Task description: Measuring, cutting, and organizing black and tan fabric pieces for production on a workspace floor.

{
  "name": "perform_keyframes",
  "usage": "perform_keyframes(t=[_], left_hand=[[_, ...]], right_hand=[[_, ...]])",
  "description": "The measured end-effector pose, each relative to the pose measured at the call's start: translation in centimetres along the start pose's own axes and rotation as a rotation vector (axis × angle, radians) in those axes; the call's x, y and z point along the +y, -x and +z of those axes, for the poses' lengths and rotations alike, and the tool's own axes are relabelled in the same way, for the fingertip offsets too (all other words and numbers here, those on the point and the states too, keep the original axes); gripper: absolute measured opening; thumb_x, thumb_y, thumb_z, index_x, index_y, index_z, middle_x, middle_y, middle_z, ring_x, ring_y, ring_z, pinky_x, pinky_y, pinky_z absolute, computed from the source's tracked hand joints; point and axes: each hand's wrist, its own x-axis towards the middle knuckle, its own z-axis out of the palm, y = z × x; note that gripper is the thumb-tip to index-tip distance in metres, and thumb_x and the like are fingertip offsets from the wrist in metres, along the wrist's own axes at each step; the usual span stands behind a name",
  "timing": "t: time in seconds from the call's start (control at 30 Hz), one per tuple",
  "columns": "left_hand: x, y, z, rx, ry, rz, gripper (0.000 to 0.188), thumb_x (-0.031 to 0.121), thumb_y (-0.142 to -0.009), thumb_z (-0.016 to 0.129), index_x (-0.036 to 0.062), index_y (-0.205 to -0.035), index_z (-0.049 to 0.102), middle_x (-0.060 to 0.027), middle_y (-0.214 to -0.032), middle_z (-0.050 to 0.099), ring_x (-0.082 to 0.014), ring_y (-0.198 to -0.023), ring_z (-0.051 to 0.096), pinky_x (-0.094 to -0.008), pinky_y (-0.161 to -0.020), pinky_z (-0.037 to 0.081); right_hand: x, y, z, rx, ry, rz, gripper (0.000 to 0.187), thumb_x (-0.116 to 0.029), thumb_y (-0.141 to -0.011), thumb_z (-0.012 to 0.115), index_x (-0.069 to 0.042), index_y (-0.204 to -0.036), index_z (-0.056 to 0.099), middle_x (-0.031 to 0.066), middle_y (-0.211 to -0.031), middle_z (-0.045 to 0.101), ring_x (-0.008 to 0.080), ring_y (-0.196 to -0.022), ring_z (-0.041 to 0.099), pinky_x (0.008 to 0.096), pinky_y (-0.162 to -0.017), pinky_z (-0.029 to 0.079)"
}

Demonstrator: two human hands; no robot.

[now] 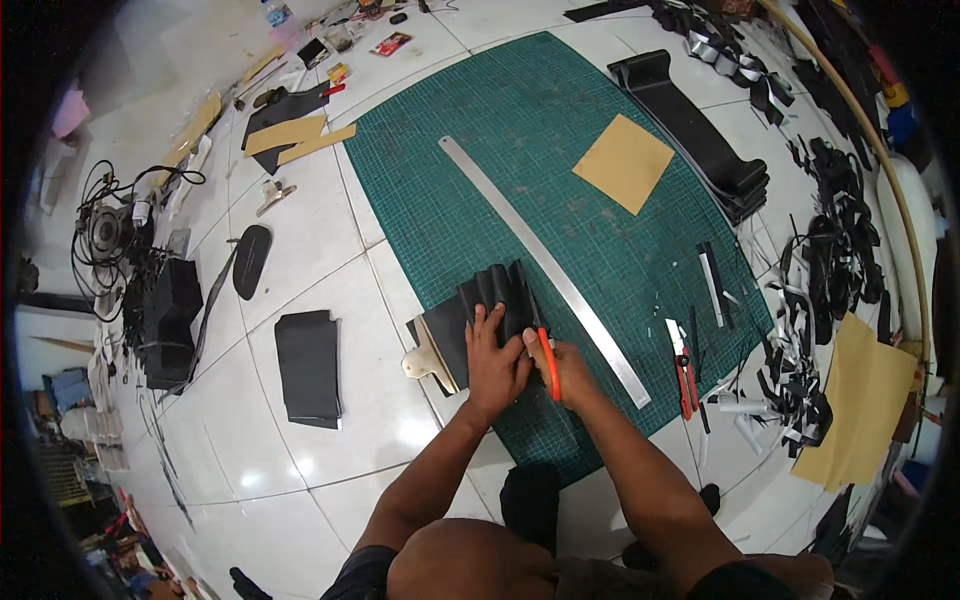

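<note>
My right hand (565, 374) is closed round the orange handles of a pair of scissors (547, 360). Their dark blades point away from me, along the right side of a stack of black leather-like sheets (445, 330). My left hand (492, 365) lies on that stack with its fingers stretched out. Past my fingertips the black material rises in curled folds. A gold-coloured bulldog clip (430, 366) grips the stack's left edge. Under the right part of the stack is a green cutting mat (420, 180). Whether the blades touch the material I cannot tell.
Across the mat lies a long steel ruler (545, 262), with a tan square (623, 163) beyond it. A red utility knife (685, 375) rests at the mat's right edge. Black sheets (690, 130) are piled far right, near scrap strips (830, 230). Another black stack (308, 368) sits left on the tiles.
</note>
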Motion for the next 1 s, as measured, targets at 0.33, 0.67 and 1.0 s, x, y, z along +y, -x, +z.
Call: perform_keyframes(t=[0.33, 0.67, 1.0], left_hand=[[0.0, 0.0, 0.1, 0.024, 0.015, 0.012, 0.017, 0.015, -0.077, 0.067, 0.0076, -0.092, 0.065, -0.0223, -0.142, 0.037, -0.0512, -0.136, 0.027, -0.0685, -0.104, 0.024], [-0.1, 0.1, 0.0, 0.026, 0.023, 0.016, 0.017, 0.018, -0.078, 0.068, 0.0075, -0.091, 0.066, -0.0225, -0.142, 0.038, -0.0509, -0.136, 0.027, -0.0676, -0.104, 0.023], [0.3, 0.1, 0.4, 0.026, 0.023, 0.007, 0.017, 0.016, -0.079, 0.068, 0.0073, -0.093, 0.066, -0.0225, -0.142, 0.039, -0.0507, -0.135, 0.028, -0.0675, -0.104, 0.023]], right_hand=[[-1.4, -1.9, -0.5, -0.141, -0.176, 0.073, 0.072, -0.079, -0.08, 0.048, -0.009, -0.068, 0.054, -0.0017, -0.053, 0.041, 0.0094, -0.042, 0.041, 0.0239, -0.04, 0.035], [-1.4, -1.7, -0.4, -0.053, -0.081, -0.055, 0.071, -0.078, -0.08, 0.049, -0.009, -0.066, 0.052, -0.0004, -0.052, 0.042, 0.0098, -0.041, 0.042, 0.0241, -0.039, 0.033], [-0.5, -4.5, -1.0, -0.114, -0.005, -0.035, 0.078, -0.082, -0.08, 0.043, -0.005, -0.073, 0.058, 0.0027, -0.06, 0.049, 0.0102, -0.047, 0.047, 0.0255, -0.042, 0.036]])
